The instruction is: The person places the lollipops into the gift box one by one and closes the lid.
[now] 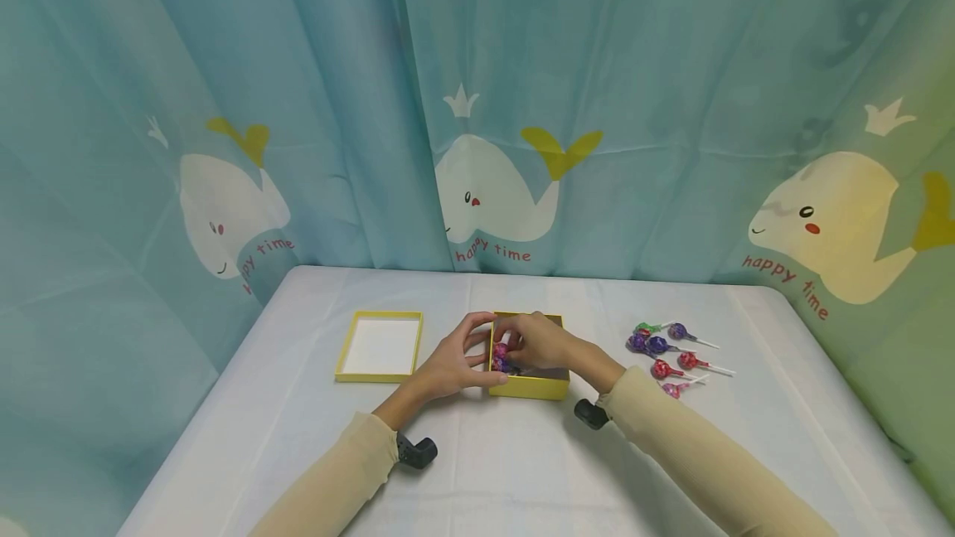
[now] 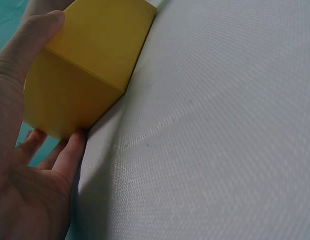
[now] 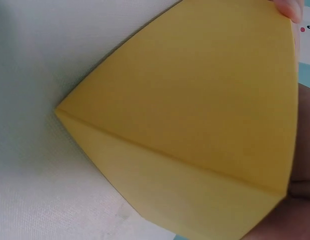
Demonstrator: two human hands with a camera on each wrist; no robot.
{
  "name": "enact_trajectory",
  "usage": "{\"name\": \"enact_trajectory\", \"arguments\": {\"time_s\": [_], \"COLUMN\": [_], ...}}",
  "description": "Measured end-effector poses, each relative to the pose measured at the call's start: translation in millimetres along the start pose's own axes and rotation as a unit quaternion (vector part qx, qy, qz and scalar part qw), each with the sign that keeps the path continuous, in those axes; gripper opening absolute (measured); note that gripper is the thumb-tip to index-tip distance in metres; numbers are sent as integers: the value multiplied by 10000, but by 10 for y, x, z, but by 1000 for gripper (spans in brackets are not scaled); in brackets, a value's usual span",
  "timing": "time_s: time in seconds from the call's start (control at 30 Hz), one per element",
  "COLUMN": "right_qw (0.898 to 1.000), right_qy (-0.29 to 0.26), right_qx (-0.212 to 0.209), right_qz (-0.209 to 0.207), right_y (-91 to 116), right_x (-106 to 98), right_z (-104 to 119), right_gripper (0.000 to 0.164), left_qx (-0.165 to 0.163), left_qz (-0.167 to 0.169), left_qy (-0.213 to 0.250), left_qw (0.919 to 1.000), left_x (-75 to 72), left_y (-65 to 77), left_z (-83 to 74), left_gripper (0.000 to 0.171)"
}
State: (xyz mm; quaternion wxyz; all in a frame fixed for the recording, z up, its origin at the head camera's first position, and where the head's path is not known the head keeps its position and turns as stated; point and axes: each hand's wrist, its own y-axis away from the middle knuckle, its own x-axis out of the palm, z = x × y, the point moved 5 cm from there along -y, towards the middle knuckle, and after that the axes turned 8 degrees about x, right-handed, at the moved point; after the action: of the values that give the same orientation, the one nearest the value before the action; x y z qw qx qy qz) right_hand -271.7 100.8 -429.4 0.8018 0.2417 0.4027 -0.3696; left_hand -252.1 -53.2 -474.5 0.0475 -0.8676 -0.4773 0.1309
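Note:
A yellow box (image 1: 530,388) without its cover stands on the table, with pink and purple wrapped lollipops (image 1: 500,357) at the left end inside it. My left hand (image 1: 448,365) holds the box's left end, thumb on the front wall and fingers along the left side. In the left wrist view the thumb (image 2: 44,25) presses near the top edge of the yellow box (image 2: 104,45). My right hand (image 1: 540,340) reaches down into the box with curled fingers, pinching a lollipop by the left end. The right wrist view shows mostly box wall (image 3: 185,100), which hides the fingertips.
Left of the box lies a yellow-rimmed lid (image 1: 338,355) with its white inside up. Several loose lollipops (image 1: 656,345) in green, purple, red and pink lie to the right on the white-covered table (image 1: 492,471). A blue whale-print curtain (image 1: 358,106) hangs behind.

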Motion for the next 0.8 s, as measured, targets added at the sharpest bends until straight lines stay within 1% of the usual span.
{"name": "enact_trajectory", "arguments": {"time_s": [0.27, 0.47, 0.7, 0.8], "right_qw": [9998, 9996, 9991, 9993], "right_qy": [112, 223, 285, 230], "right_qx": [10, -53, -256, -263], "right_qz": [166, 192, 164, 117], "right_y": [33, 99, 242, 309], "right_x": [-67, -205, -384, -450], "right_z": [51, 77, 105, 111], "right_gripper": [27, 35, 36, 36], "left_qx": [-37, -52, -18, 3], "left_qz": [-18, -36, 0, 8], "left_qy": [-38, -40, -38, -31], "left_qw": [10000, 10000, 10000, 10000], "left_x": [-1, -5, -3, -4], "left_y": [6, 2, -3, -6], "left_z": [-11, 3, 9, 6], "left_gripper": [91, 91, 94, 95]}}
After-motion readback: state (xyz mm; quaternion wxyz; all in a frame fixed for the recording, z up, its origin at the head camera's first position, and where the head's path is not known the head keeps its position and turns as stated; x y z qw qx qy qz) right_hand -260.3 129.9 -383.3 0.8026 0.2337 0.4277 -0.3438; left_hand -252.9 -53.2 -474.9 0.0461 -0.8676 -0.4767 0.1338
